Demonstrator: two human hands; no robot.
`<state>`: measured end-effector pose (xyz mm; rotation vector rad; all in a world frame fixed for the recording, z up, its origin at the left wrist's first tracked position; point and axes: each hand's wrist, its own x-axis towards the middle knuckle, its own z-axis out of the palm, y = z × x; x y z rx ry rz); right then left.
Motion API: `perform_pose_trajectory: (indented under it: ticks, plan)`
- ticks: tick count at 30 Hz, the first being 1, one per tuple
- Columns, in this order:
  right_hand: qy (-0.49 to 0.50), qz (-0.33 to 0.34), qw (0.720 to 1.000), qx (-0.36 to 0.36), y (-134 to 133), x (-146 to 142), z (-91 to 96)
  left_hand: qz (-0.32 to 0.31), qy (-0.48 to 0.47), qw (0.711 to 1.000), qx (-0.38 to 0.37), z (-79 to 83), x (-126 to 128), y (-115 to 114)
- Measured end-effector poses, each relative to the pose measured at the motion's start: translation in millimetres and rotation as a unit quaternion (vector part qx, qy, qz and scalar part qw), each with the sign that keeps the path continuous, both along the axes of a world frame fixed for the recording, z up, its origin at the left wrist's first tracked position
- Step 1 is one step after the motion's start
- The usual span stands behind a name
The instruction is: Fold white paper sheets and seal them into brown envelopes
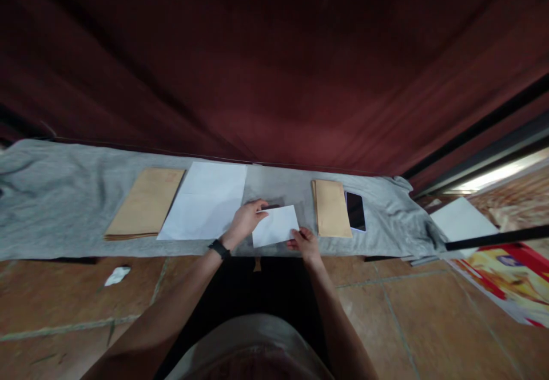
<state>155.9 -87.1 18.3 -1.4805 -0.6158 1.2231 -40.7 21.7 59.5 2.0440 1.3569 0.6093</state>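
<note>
A folded sheet of white paper is held between my two hands, just over the grey cloth. My left hand, with a black band on the wrist, pinches its upper left corner. At its lower right edge, my right hand grips it between thumb and fingers. Larger white sheets lie flat to the left of my left hand. Beyond them rests a stack of brown envelopes. A smaller pile of brown envelopes sits to the right of my right hand.
A dark-screened phone lies beside the right-hand envelopes. Grey cloth covers the narrow table, with a dark red curtain behind it. On the right are a white board and a red and yellow box. Crumpled white paper lies on the tiled floor.
</note>
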Motion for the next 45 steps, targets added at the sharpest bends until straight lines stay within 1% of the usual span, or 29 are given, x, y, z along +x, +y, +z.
perform_pose_trajectory:
  ticks: [3,5,8,12,15,17,18,20,21,23,24,25,26,28,29,31,33,35,38,42,45]
  plan:
    - [0.010,-0.034,0.999,-0.001,7.6,-5.5,-3.7,-0.002,0.033,0.991,0.127,0.1,7.5,-5.0]
    - [0.013,-0.048,0.999,0.000,12.1,-8.2,-5.1,-0.019,0.053,0.982,0.181,-5.4,13.8,-16.8]
    - [0.009,-0.049,0.999,-0.003,15.6,-10.3,-6.9,-0.064,0.105,0.973,0.197,-21.4,24.2,-41.6]
    - [-0.013,-0.024,1.000,-0.016,13.4,-8.3,-10.0,-0.061,0.173,0.963,0.198,-43.8,31.7,-69.0]
    - [-0.048,0.011,0.998,-0.037,6.4,-2.0,-11.2,-0.077,0.197,0.956,0.202,-52.5,29.6,-75.8]
    - [-0.074,0.034,0.995,-0.050,-0.6,4.1,-9.7,-0.089,0.202,0.954,0.205,-54.9,26.9,-74.9]
    - [-0.106,0.041,0.992,-0.053,-4.3,7.2,-8.3,-0.091,0.203,0.953,0.206,-55.7,25.8,-73.9]
    - [-0.211,0.038,0.976,-0.048,-11.2,11.8,-4.7,-0.089,0.204,0.952,0.208,-56.7,25.1,-72.1]
    - [-0.273,0.033,0.961,-0.039,-13.9,12.5,-2.9,-0.087,0.205,0.952,0.209,-57.0,25.5,-71.8]
    - [-0.390,0.034,0.920,0.006,-17.0,9.3,-0.7,-0.080,0.209,0.952,0.210,-57.0,27.6,-72.8]
    - [-0.431,0.046,0.900,0.040,-17.4,5.2,-0.6,-0.076,0.212,0.952,0.208,-56.8,29.1,-73.8]
    - [-0.457,0.065,0.884,0.077,-17.2,-0.2,-1.4,-0.073,0.217,0.951,0.206,-56.5,30.7,-74.9]
    - [-0.488,0.091,0.861,0.115,-16.7,-6.8,-2.8,-0.074,0.222,0.951,0.203,-56.2,32.3,-75.9]
    - [-0.536,0.138,0.818,0.158,-15.3,-20.8,-7.5,-0.079,0.233,0.949,0.195,-56.4,35.1,-77.0]
    - [-0.560,0.156,0.797,0.165,-14.9,-27.2,-10.2,-0.080,0.238,0.949,0.191,-57.1,36.2,-77.0]
    - [-0.603,0.170,0.762,0.161,-14.9,-36.6,-15.4,-0.078,0.245,0.949,0.184,-59.6,37.6,-76.1]
    - [-0.633,0.171,0.740,0.150,-15.9,-40.3,-19.4,-0.076,0.248,0.949,0.181,-62.8,37.4,-74.9]
    - [-0.651,0.169,0.726,0.141,-17.5,-38.8,-22.0,-0.075,0.244,0.949,0.183,-65.4,35.5,-74.3]
    - [-0.665,0.164,0.716,0.135,-20.6,-30.7,-24.5,-0.059,0.229,0.953,0.188,-66.1,29.9,-75.2]
    - [-0.662,0.162,0.722,0.123,-25.1,-18.2,-28.0,-0.027,0.203,0.960,0.193,-62.9,20.8,-79.1]
    - [-0.664,0.130,0.730,0.095,-26.2,-12.7,-30.1,-0.012,0.198,0.960,0.196,-60.8,16.9,-82.8]
